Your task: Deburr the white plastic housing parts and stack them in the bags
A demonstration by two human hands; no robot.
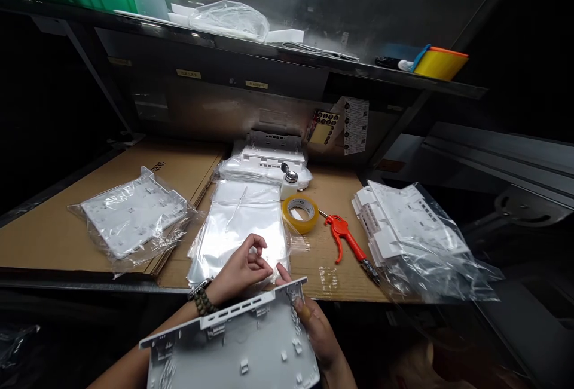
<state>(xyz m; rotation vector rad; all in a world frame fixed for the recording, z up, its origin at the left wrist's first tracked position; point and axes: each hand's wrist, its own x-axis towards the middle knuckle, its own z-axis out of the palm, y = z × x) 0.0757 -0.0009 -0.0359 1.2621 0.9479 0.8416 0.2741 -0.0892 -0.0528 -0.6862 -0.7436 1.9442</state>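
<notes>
My right hand (317,326) grips the right edge of a light grey plastic housing panel (251,347), thumb on its inner face. The panel is tilted in front of me, with slots along its upper rim and small clips inside; its lower part is cut off by the frame. My left hand (249,263), with a watch and a beaded bracelet at the wrist, is over a stack of clear plastic bags (244,210). Its fingers are curled, thumb and fingertips close together; whether a bag edge is between them I cannot make out.
A bagged panel (134,213) lies left on cardboard (58,216); more bagged panels (412,221) sit right. Near the bags are a tape roll (287,216), a red air blow gun (343,230) and a pump bottle (289,186). Panels (273,153) stand behind, under a shelf (278,54).
</notes>
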